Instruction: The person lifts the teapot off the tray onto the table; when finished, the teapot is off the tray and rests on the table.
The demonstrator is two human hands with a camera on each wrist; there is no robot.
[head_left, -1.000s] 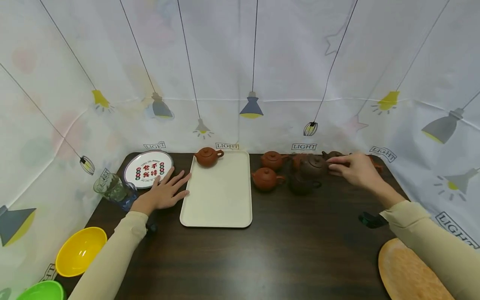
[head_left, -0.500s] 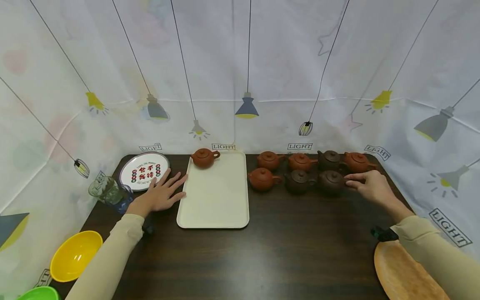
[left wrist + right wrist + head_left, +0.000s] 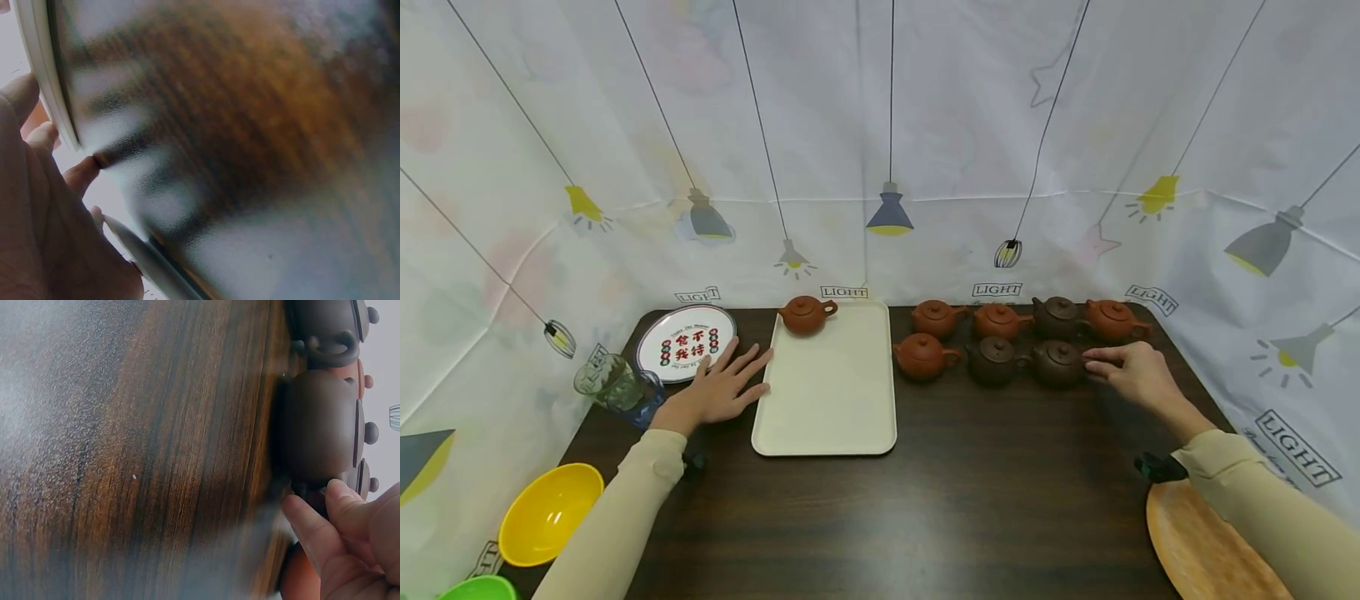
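My right hand [image 3: 1138, 375] pinches the handle of a dark brown teapot [image 3: 1057, 364], the rightmost of the front row. The right wrist view shows thumb and finger on that handle, beside the round brown body [image 3: 322, 425]. To its left stand another dark teapot [image 3: 994, 362] and a reddish one [image 3: 925, 357]. Behind is a back row of reddish and dark teapots [image 3: 997, 322]. My left hand [image 3: 718, 396] lies with fingers spread, its fingertips at the left edge of a cream tray [image 3: 827, 392]. One reddish-brown teapot [image 3: 805, 316] sits at the tray's far left corner.
A white plate with red characters [image 3: 687, 342] lies behind my left hand. Glass cups [image 3: 613, 383] stand left of it. Yellow [image 3: 550, 512] and green [image 3: 481, 588] bowls are at the near left. A round tan board [image 3: 1210, 542] lies under my right forearm.
My right hand has brought the dark teapot from above the other teapots down to the right end of the front row. My left hand stays at the tray's edge.
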